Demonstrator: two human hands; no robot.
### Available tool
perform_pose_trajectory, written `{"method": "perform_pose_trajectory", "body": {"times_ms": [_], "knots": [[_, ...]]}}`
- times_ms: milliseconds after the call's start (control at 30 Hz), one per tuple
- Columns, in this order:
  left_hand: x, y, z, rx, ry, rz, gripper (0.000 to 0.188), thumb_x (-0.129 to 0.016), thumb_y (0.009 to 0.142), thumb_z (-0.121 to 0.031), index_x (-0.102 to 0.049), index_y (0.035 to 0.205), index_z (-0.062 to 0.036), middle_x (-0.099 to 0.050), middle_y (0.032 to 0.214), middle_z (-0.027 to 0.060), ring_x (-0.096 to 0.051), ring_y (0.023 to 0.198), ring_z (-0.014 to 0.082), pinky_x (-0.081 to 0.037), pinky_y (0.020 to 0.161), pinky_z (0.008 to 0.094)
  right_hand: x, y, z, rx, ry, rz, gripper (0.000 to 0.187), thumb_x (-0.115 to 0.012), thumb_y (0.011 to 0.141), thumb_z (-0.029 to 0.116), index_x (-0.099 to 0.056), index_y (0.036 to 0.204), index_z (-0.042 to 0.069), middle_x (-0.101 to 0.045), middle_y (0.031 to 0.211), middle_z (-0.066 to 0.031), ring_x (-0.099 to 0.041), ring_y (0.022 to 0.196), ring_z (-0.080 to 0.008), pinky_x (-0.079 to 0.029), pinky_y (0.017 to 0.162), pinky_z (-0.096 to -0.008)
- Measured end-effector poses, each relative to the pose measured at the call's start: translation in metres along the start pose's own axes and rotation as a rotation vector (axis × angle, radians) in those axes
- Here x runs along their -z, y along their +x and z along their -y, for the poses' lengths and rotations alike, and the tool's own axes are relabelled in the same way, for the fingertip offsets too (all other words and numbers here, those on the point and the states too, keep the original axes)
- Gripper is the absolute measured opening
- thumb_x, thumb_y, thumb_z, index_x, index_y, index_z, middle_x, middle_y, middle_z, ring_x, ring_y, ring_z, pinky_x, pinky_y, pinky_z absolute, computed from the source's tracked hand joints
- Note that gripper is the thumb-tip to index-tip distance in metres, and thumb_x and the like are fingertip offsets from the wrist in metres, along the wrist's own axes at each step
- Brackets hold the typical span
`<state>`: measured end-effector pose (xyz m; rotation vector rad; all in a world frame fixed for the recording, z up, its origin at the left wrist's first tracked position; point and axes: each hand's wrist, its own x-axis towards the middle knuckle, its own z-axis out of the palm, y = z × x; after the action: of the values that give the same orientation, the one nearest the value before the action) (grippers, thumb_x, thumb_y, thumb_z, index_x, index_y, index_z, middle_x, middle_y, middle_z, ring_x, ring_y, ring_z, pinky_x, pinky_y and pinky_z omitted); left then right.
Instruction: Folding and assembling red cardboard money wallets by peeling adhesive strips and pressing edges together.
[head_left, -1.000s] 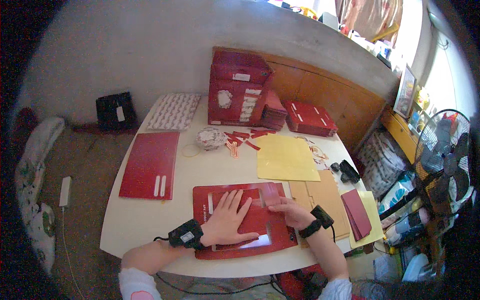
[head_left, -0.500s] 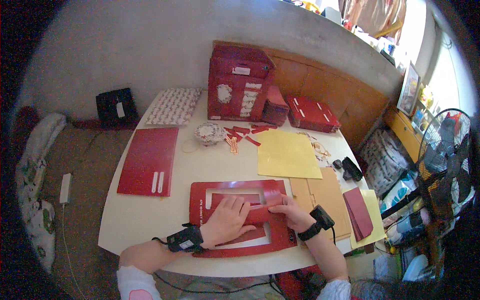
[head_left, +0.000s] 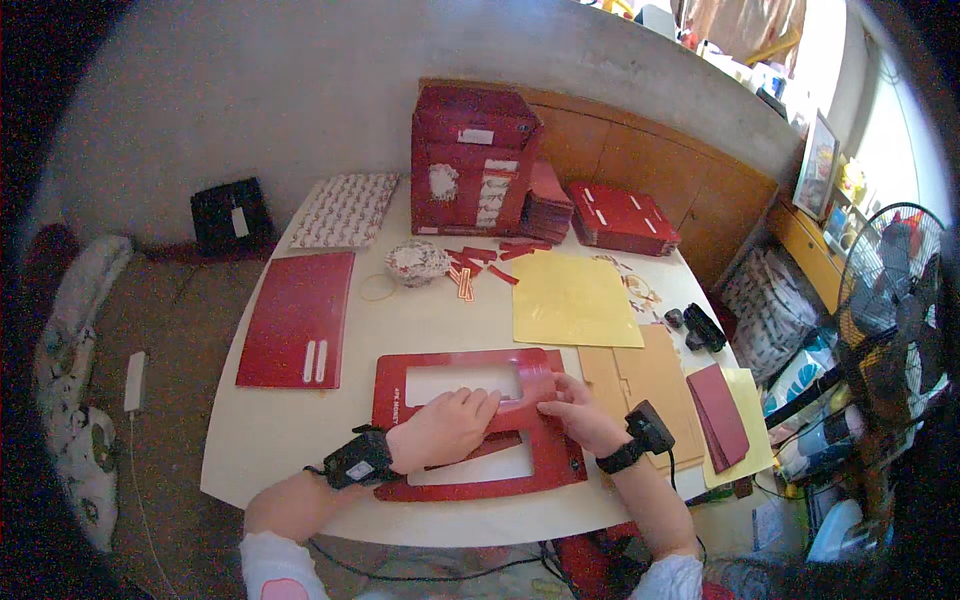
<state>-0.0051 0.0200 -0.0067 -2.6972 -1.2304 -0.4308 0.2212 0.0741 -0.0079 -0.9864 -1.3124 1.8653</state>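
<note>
A red cardboard sheet (head_left: 400,372) with two rectangular cut-out windows lies at the table's near edge. My left hand (head_left: 445,430) rests over its middle bar, fingers curled and pressed together on the card; what lies under them is hidden. My right hand (head_left: 588,420) holds the same bar near its right end, thumb and fingers closing on the bent-up card. In the lower window a narrow red strip (head_left: 475,450) shows, partly covered by my left hand. Through the upper window the white tabletop is visible. Black devices are strapped to both wrists.
Behind lie red scraps (head_left: 478,256), a crumpled white bundle (head_left: 417,262) and a yellow sheet (head_left: 575,300). A flat red folder (head_left: 295,320) lies left. Brown card (head_left: 650,385) and a dark red folded piece (head_left: 716,418) sit right. A tall red box (head_left: 470,165) and red stack (head_left: 625,218) stand at the back.
A red piece that showed in the upper window no longer shows there. My left hand is more curled, and the sheet has moved slightly up and left in view.
</note>
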Motion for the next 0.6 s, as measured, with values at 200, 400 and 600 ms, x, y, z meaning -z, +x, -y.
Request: {"method": "perform_pose_trajectory", "body": {"times_ms": [200,400,600], "knots": [[0.013,-0.005,0.004,-0.121,-0.076,-0.037,0.064,-0.057,0.075,-0.016,-0.034,0.130,0.0060,-0.054,0.090,0.0158,-0.057,0.077,0.0275,-0.049,0.067,0.0368,-0.005,-0.003,0.003,0.030,-0.041,-0.012,0.039,-0.059,0.080,-0.001,-0.045,0.117,0.005,-0.060,0.106,-0.0081,-0.059,0.094,-0.0178,-0.049,0.081,-0.0301],[0.034,-0.005,0.007,0.020,-0.086,0.246,0.069,-0.055,0.083,-0.024,-0.020,0.142,-0.0274,-0.052,0.092,0.0190,-0.057,0.080,0.0356,-0.049,0.072,0.0440,0.003,0.001,-0.003,0.073,-0.063,-0.060,0.043,-0.059,0.080,0.000,-0.044,0.120,0.004,-0.060,0.107,-0.0093,-0.060,0.092,-0.0190,-0.049,0.079,-0.0296],[0.026,-0.004,0.018,-0.058,-0.059,0.175,0.062,-0.053,0.086,-0.032,-0.025,0.141,-0.0254,-0.053,0.087,0.0145,-0.058,0.072,0.0299,-0.050,0.062,0.0374,0.002,0.002,0.005,-0.018,-0.116,-0.091,0.038,-0.056,0.083,0.003,-0.044,0.119,0.008,-0.058,0.104,-0.0056,-0.057,0.095,-0.0136,-0.048,0.078,-0.0252]]}}
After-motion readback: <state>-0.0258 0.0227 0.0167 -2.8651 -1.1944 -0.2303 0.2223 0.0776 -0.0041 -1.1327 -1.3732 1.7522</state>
